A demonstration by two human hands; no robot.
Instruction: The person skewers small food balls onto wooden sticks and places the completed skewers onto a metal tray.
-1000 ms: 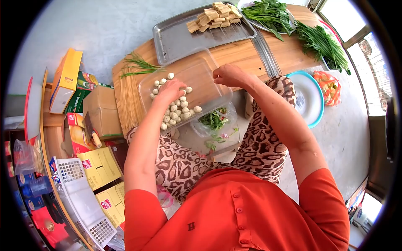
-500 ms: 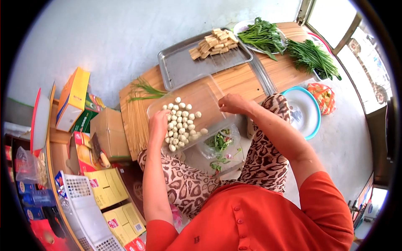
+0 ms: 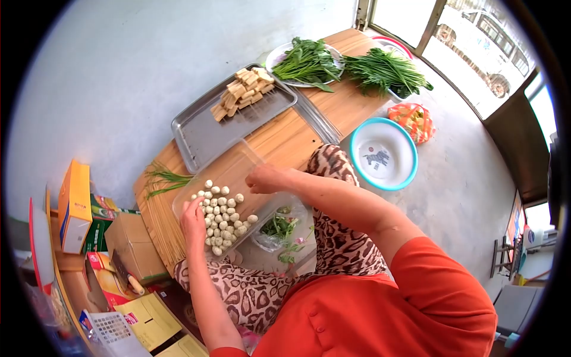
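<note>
Small pale speckled balls [image 3: 225, 217] are heaped in the left part of a clear plastic tray [image 3: 241, 160] on the wooden table. At the tray's left side, my left hand [image 3: 192, 221] is at the edge of the heap, its fingers bent together; what they hold is hidden. My right hand [image 3: 266, 178] is closed over the tray's right side, apart from the balls, and I cannot make out anything in its fingers. Thin bamboo skewers [image 3: 156, 229] lie on the table to the left of my left hand.
Behind the tray stands a metal tray [image 3: 205, 140] with stacked pale-brown pieces [image 3: 242, 92]. Leafy greens [image 3: 309, 62] and long green stalks [image 3: 386, 71] lie farther right. A blue-rimmed basin [image 3: 383, 153] is on the floor. Near my knees is a plastic bag with scraps [image 3: 279, 226]; boxes [image 3: 134, 244] stand left.
The view has turned, so the table and its contents appear farther left and more tilted. Both hands stay around the clear tray, the left one still beside the balls.
</note>
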